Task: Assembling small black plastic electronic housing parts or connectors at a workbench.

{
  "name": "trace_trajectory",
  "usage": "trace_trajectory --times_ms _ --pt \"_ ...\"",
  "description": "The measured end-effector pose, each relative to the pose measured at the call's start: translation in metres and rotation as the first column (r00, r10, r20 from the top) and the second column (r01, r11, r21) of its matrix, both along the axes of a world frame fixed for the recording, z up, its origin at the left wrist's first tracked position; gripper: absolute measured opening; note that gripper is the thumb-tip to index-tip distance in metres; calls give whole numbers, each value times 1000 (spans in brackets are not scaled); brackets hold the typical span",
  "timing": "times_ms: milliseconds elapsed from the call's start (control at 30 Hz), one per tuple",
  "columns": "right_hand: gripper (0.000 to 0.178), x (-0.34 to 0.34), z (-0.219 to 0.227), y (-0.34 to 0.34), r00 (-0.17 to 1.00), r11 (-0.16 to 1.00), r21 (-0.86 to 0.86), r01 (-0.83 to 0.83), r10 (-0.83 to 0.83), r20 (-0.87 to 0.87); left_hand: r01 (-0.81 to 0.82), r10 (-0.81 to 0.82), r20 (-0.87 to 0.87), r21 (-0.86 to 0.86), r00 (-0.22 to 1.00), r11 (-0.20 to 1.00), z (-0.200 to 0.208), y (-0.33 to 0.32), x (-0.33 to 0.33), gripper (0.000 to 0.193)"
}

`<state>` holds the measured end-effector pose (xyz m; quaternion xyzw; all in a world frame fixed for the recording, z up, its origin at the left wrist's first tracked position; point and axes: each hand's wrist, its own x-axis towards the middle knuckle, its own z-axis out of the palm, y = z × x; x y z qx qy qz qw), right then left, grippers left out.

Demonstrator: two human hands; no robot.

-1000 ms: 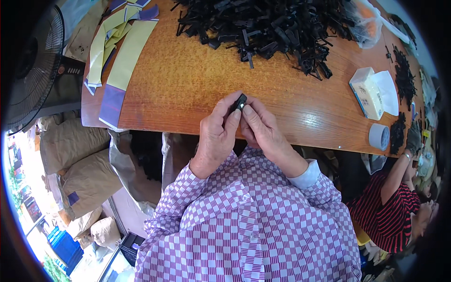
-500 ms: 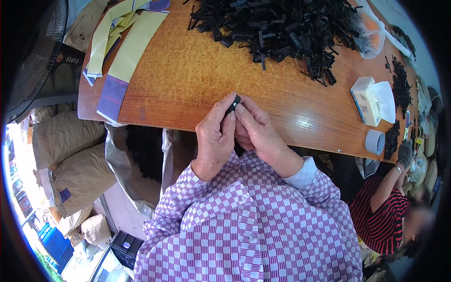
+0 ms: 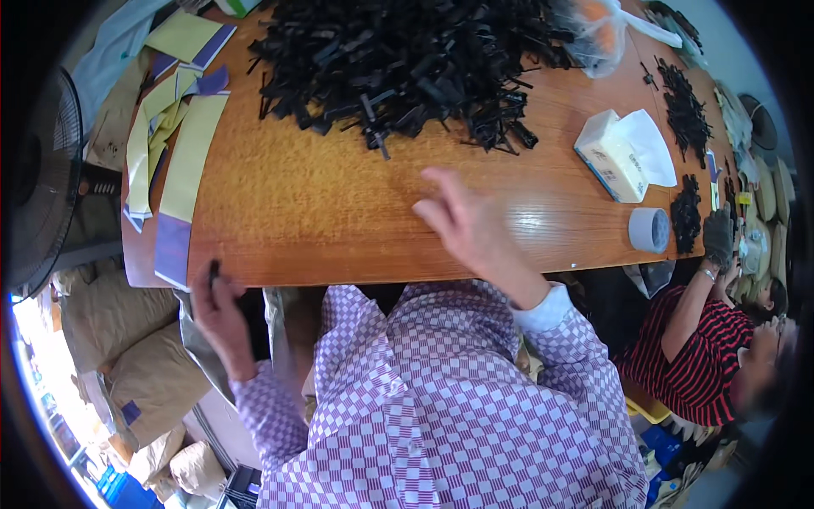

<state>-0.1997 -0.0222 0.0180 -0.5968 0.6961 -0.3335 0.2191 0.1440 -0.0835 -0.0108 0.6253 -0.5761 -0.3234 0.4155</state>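
Note:
Between the fingers of my left hand [image 3: 224, 318] is a small black plastic part [image 3: 214, 270]. That hand is off the table's front edge at the left, over an open sack [image 3: 273, 318]. My right hand [image 3: 479, 233] is above the tabletop, thumb and fingers apart with nothing in them, slightly smeared by motion. Beyond it lies a large heap of black plastic parts [image 3: 407, 68], whose near edge is a short way from my fingertips.
Yellow and purple paper strips [image 3: 188, 161] lie on the table's left. A tissue pack [image 3: 612, 157], a roll of tape [image 3: 649, 230] and smaller black piles [image 3: 685, 106] are on the right. A co-worker in a striped top [image 3: 678, 356] sits there. A fan [image 3: 42, 178] stands left.
My hands have parted. The left has swung down and left off the table edge with the black part; the right has opened and reached toward the heap. The view has shifted.

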Motion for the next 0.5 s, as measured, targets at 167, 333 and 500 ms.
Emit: trace_trajectory --times_ms 167,333,500 --pt "29 -74 -24 8 819 972 -80 219 -228 -527 -70 34 237 143 971 987 -3 10 61 29" --pt "27 -91 -26 0 784 970 -111 218 -242 -572 93 -76 647 8 759 996 7 5 29 40" --pt "27 -97 -23 -3 807 931 -302 207 -337 -486 287 -160 630 -105 760 952 7 -7 -14 33"
